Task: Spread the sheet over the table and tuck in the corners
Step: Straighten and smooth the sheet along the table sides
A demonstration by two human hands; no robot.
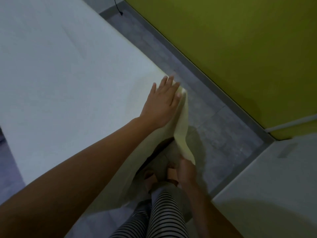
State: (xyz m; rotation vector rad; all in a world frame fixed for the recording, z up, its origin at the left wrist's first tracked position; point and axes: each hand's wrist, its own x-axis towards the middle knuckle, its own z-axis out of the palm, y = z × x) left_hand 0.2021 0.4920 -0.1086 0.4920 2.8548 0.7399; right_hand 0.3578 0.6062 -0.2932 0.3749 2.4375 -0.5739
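A pale white sheet point(65, 79) lies spread over the table and covers its whole visible top. My left hand point(162, 102) rests flat, fingers apart, on the sheet at the table's near right corner. Below that corner a flap of the sheet point(182, 131) hangs down toward the floor. My right hand point(186, 169) is lower, beside the table's edge, with its fingers closed on the bottom end of this hanging flap. A dark gap under the table shows next to the flap.
Grey tiled floor point(214, 121) runs along the table's right side. A yellow-green wall point(240, 48) stands behind it and a white surface point(274, 186) at the lower right. My striped trouser legs and feet point(164, 212) are under the corner. A black cable point(118, 7) hangs far back.
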